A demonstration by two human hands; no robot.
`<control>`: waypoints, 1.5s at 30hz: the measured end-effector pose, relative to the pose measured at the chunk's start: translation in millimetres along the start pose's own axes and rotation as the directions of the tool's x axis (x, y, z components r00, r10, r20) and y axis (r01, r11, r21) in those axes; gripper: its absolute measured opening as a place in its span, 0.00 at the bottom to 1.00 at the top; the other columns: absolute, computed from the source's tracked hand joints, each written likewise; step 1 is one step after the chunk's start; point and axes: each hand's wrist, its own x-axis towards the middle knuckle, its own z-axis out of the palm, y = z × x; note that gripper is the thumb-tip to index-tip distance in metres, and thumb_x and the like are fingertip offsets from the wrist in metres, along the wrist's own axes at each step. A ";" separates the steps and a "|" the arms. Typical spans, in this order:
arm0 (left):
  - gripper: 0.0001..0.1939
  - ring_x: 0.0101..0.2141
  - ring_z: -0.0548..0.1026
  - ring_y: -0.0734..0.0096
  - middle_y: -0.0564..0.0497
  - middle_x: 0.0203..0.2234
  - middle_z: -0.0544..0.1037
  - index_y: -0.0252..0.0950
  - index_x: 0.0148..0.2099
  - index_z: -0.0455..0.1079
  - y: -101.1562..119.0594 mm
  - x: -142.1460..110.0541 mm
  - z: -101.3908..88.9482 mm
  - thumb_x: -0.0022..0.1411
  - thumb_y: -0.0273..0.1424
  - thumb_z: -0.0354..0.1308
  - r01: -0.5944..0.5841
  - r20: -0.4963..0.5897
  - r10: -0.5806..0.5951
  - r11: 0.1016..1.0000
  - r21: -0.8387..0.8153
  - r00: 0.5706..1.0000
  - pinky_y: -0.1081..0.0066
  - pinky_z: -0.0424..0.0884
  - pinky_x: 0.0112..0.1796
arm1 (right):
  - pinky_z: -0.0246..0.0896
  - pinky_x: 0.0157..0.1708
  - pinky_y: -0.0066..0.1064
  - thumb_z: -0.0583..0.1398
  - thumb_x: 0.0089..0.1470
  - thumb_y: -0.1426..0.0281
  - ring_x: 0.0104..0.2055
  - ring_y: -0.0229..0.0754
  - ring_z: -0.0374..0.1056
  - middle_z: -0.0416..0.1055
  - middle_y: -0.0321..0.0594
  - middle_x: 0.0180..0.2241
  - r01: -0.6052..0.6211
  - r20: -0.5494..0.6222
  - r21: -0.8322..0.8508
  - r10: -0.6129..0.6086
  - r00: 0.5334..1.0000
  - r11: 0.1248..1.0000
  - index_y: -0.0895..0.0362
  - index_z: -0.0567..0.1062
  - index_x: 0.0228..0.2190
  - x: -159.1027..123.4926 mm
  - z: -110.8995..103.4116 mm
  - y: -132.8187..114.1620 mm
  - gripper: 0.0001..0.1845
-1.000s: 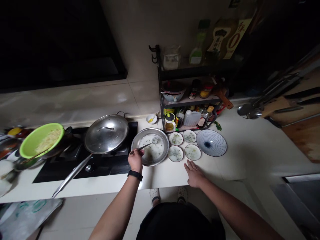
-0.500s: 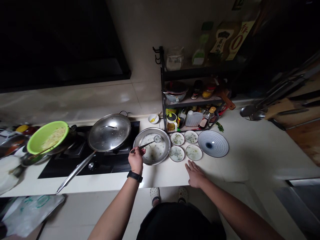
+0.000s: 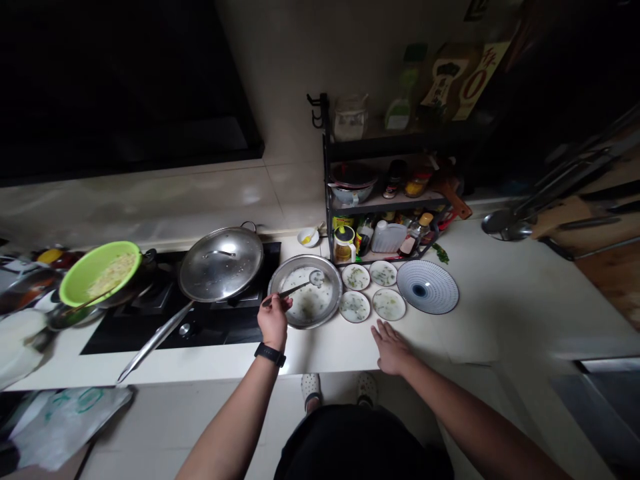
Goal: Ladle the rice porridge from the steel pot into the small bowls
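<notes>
My left hand, with a dark watch on its wrist, is closed around the dark handle of a ladle. The ladle's round head lies in whitish liquid with dark green bits, inside a wide metal basin. Right of the basin stand several small dishes of similar liquid with green pieces; the front right dish is nearest my right hand. That hand rests on the counter edge, fingers spread, holding nothing. Farther right sits a blue-and-white patterned bowl.
A lidded pan stands on the black stove, its long handle reaching over the counter's front edge. Left of it is a green basin of pale shreds. A rack of bottles and jars rises behind the dishes. Ladles lie at right.
The ladle's head has shifted very slightly within the basin. Both hands keep nearly the same place, and the whole view has moved a touch.
</notes>
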 end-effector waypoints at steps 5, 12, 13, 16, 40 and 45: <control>0.15 0.28 0.84 0.58 0.46 0.24 0.81 0.31 0.44 0.69 3.8 0.0 -0.3 0.64 0.38 0.60 0.046 -0.008 -0.046 0.999 -0.005 0.999 0.59 0.82 0.36 | 0.28 0.70 0.47 0.61 0.43 0.70 0.75 0.59 0.23 0.23 0.51 0.75 -0.002 0.004 0.003 0.001 1.000 1.000 0.61 0.42 0.72 -2.8 -3.9 -2.5 0.59; 0.16 0.27 0.83 0.59 0.45 0.25 0.82 0.30 0.46 0.69 23.0 -8.5 0.4 0.63 0.39 0.61 0.019 0.029 -0.019 1.000 -0.021 0.999 0.58 0.82 0.36 | 0.25 0.70 0.46 0.62 0.44 0.68 0.75 0.59 0.22 0.24 0.50 0.75 0.004 -0.008 0.022 -0.003 1.000 1.000 0.62 0.42 0.72 -3.4 -4.3 -2.6 0.59; 0.16 0.27 0.83 0.59 0.45 0.25 0.82 0.30 0.46 0.69 26.5 -10.2 1.1 0.63 0.39 0.61 0.018 0.038 -0.017 1.000 -0.025 0.999 0.58 0.82 0.36 | 0.25 0.70 0.47 0.63 0.44 0.67 0.75 0.59 0.22 0.24 0.50 0.75 0.006 -0.007 0.024 -0.006 1.000 1.000 0.61 0.42 0.72 -3.0 -3.8 -2.4 0.60; 0.17 0.28 0.84 0.58 0.44 0.26 0.82 0.30 0.46 0.69 36.9 -16.6 5.0 0.63 0.39 0.62 0.031 0.072 -0.029 0.999 -0.023 0.997 0.57 0.82 0.36 | 0.24 0.70 0.48 0.63 0.44 0.64 0.75 0.60 0.21 0.23 0.50 0.75 0.010 -0.008 0.031 -0.010 1.000 0.999 0.61 0.41 0.72 -1.5 -1.7 -1.7 0.60; 0.19 0.37 0.83 0.57 0.42 0.34 0.83 0.35 0.50 0.75 -2.6 -100.7 14.9 0.69 0.45 0.56 -0.298 0.541 0.086 0.901 0.317 0.837 0.61 0.79 0.41 | 0.23 0.70 0.49 0.63 0.45 0.65 0.75 0.60 0.19 0.22 0.51 0.74 0.008 -0.016 0.058 -0.007 1.000 0.998 0.61 0.41 0.72 -2.2 -0.2 -2.2 0.60; 0.16 0.47 0.81 0.58 0.39 0.47 0.82 0.39 0.56 0.74 -0.4 -106.5 4.0 0.71 0.29 0.52 -0.844 0.856 0.354 0.512 0.159 0.376 0.60 0.78 0.49 | 0.23 0.70 0.48 0.64 0.45 0.65 0.75 0.60 0.20 0.22 0.51 0.74 0.014 -0.022 0.046 -0.013 1.000 0.999 0.62 0.41 0.72 -3.7 -1.5 -3.3 0.60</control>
